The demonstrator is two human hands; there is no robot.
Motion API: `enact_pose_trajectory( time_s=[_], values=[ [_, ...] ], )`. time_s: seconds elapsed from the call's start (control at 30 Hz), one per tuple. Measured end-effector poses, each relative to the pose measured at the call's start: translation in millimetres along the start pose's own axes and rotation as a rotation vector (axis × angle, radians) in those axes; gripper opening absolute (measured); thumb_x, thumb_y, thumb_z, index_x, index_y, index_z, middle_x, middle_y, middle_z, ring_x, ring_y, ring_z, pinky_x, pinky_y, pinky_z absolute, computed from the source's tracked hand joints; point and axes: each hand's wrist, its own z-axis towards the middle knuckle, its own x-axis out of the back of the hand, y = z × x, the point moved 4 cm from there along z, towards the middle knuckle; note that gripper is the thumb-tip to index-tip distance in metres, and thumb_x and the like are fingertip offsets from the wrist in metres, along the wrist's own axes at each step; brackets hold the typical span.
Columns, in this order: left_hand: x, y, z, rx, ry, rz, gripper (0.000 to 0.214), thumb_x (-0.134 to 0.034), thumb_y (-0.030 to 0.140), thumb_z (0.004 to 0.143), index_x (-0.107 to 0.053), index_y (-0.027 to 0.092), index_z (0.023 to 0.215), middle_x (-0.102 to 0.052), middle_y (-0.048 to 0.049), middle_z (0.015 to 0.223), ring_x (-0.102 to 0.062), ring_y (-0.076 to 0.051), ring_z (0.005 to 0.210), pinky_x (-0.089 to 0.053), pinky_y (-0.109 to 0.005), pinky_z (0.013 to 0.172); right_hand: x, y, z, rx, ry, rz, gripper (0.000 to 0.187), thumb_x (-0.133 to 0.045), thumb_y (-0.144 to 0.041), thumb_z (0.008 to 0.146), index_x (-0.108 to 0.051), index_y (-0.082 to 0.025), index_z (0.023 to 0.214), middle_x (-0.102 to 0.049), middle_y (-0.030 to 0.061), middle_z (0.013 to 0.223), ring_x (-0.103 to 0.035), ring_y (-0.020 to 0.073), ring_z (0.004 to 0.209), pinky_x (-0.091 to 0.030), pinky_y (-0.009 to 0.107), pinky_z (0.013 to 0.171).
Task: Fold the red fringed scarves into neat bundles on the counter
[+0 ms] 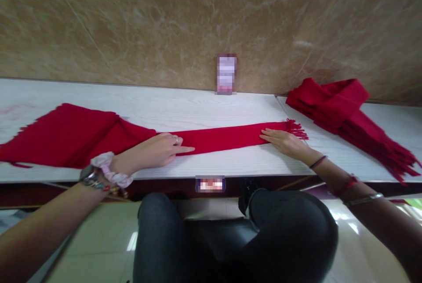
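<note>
1 spread scarf (227, 138) | 1 scarf bundle (339, 109) | 2 hands (161, 149) (283, 141) | 1 scrunchie (104, 163)

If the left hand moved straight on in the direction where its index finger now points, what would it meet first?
The red scarf already lies under the left hand; sliding along it, the hand would probably meet the right hand first, though exact heights are hard to judge.

A long red fabric scarf (224, 139) with a tasselled right end lies stretched along the white wood-grained bench (184, 105), its right part a flat, narrow strip, its left part wider and creased
</note>
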Motion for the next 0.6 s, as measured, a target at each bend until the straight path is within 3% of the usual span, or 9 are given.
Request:
enact_pose_trajectory(
  time_s=[0.13,0.27,0.33,0.43,0.6],
  values=[
    [12.3,5,8,0.005,0.018,-0.01,0.044,-0.038,0.018,0.083,-0.055,0.03,0.121,-0.057,-0.0035,0.109,-0.053,-0.017,0.1,-0.039,-0.03,0.092,7,-4,6,0.012,-0.012,0.002,0.035,-0.041,-0.017,0.089,-0.057,-0.013,0.12,-0.056,0.0131,0.125,-0.051,0.0234,0.117,-0.043,0.042,0.099],
    [18.9,24,38,0.076,0.139,-0.042,0.041,-0.029,0.028,0.091,-0.056,0.019,0.12,-0.043,-0.008,0.135,-0.04,-0.02,0.122,-0.029,-0.033,0.104,11,-14,29,-0.079,0.011,0.033,0.041,-0.037,-0.03,0.092,-0.049,-0.012,0.127,-0.047,0.0154,0.134,-0.039,0.0263,0.126,-0.037,0.046,0.102],
    [12.3,35,58,0.16,0.179,-0.039,0.046,-0.023,0.031,0.094,-0.044,0.015,0.132,-0.032,-0.0102,0.143,-0.029,-0.022,0.131,-0.025,-0.037,0.107,7,-23,45,-0.133,-0.012,0.04,0.044,-0.032,-0.032,0.094,-0.043,-0.014,0.133,-0.039,0.0146,0.14,-0.031,0.028,0.131,-0.034,0.051,0.102],
    [-7.6,40,81,0.214,0.149,-0.026,0.049,-0.024,0.038,0.094,-0.031,0.021,0.139,-0.023,-0.0078,0.148,-0.019,-0.025,0.136,-0.019,-0.044,0.108,-8,-35,63,-0.153,-0.113,0.045,0.047,-0.027,-0.034,0.095,-0.033,-0.017,0.139,-0.033,0.0126,0.144,-0.027,0.0291,0.132,-0.032,0.055,0.101],
    [-25.8,13,86,0.174,0.122,0.015,0.049,-0.025,0.041,0.094,-0.025,0.028,0.142,-0.017,-0.0033,0.15,-0.012,-0.025,0.138,-0.01,-0.047,0.109,-22,-22,51,-0.203,-0.177,-0.096,0.047,-0.026,-0.031,0.095,-0.033,-0.015,0.138,-0.032,0.0161,0.144,-0.03,0.0354,0.13,-0.037,0.059,0.093]
  ],
)
